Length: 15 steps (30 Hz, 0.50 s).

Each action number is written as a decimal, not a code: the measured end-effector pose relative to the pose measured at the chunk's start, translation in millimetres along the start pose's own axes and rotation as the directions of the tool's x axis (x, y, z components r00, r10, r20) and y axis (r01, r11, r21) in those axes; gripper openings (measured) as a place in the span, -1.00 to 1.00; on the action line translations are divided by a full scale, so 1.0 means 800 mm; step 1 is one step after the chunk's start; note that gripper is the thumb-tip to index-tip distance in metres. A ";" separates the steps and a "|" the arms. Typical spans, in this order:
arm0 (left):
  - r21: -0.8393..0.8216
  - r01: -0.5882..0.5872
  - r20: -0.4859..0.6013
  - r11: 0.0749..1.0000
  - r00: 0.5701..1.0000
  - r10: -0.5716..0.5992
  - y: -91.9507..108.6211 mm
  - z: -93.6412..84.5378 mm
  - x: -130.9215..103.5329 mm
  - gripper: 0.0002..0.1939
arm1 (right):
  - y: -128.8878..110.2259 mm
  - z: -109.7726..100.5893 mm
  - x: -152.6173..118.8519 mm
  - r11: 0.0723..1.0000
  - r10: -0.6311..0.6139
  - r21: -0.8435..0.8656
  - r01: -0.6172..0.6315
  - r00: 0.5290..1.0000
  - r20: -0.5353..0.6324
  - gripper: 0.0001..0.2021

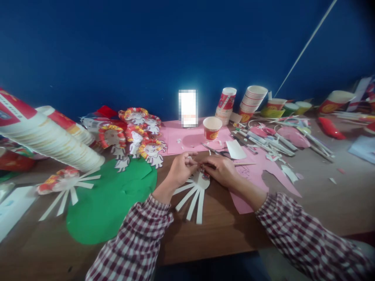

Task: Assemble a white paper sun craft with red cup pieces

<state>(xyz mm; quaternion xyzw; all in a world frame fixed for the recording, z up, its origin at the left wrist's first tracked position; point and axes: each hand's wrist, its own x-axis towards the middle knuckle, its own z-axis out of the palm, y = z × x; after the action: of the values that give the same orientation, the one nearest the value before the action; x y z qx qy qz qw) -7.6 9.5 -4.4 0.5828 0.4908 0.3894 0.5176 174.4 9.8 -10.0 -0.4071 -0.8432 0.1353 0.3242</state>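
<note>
My left hand (182, 170) and my right hand (222, 170) meet at the middle of the table, fingers pinched together at the far edge of a cut paper cup (202, 182). The cup's white strips fan out flat towards me, and a bit of its red printed side shows under my right fingers. My hands cover the rest of that side. Just beyond my right hand lie scissors (218, 151). A thin wooden stick (244, 164) points out from behind the same hand.
A green paper shape (111, 207) and another cut cup (68, 182) lie left, beside a leaning cup stack (58, 136). Paper figures (135, 136) stand behind. Pink paper (249, 179), a single cup (212, 128), upright cup stacks (252, 102), pens and scraps lie right.
</note>
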 end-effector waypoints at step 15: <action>-0.023 0.037 -0.024 0.999 0.999 -0.037 0.005 0.001 -0.003 -0.41 | 0.002 0.000 0.000 0.995 -0.051 0.083 0.049 0.999 0.017 -0.83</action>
<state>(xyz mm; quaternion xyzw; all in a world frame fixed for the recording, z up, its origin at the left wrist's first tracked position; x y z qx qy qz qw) -6.6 7.3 -0.6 0.5629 0.5034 0.3924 0.5251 175.8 10.9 -10.7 -0.3708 -0.8498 0.1655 0.3361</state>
